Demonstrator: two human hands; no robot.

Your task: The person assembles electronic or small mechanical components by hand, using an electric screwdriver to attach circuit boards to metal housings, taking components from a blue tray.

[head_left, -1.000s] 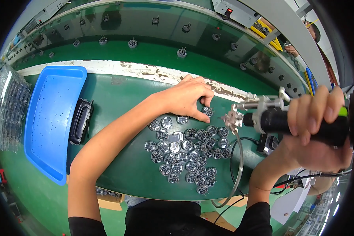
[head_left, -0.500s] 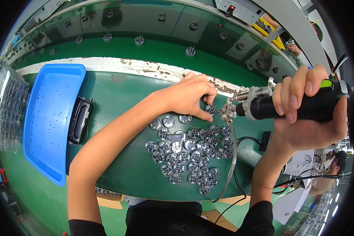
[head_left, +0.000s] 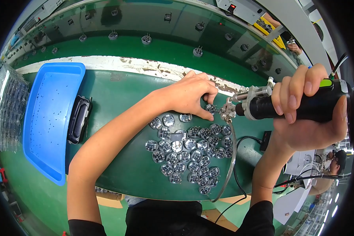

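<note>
My left hand (head_left: 190, 95) reaches over the green mat, its thumb and fingers closed around a small round component (head_left: 210, 109) with a dark, circuit-like face. In my right hand (head_left: 303, 98) is a thick black electric screwdriver (head_left: 299, 107), held sideways with the fingers wrapped over it. The metal nozzle (head_left: 227, 110) at its front end points left, right beside the pinched component; whether they touch I cannot tell. A clear hose (head_left: 234, 151) hangs from the nozzle. Several more round components (head_left: 183, 157) lie grouped on the mat below my left hand, with a small grey block (head_left: 176, 137) among them.
A blue tray (head_left: 47, 122) with tiny dark specks stands at the left, beside a black open case (head_left: 80, 120). Clear plastic trays (head_left: 11, 110) are stacked farther left. Beyond the worn white ledge (head_left: 118, 63), a green conveyor (head_left: 106, 49) carries spaced components. A black cable (head_left: 244, 138) runs at the right.
The components on the conveyor have shifted to the right. Both my hands, the screwdriver and the pinched component stay almost where they were.
</note>
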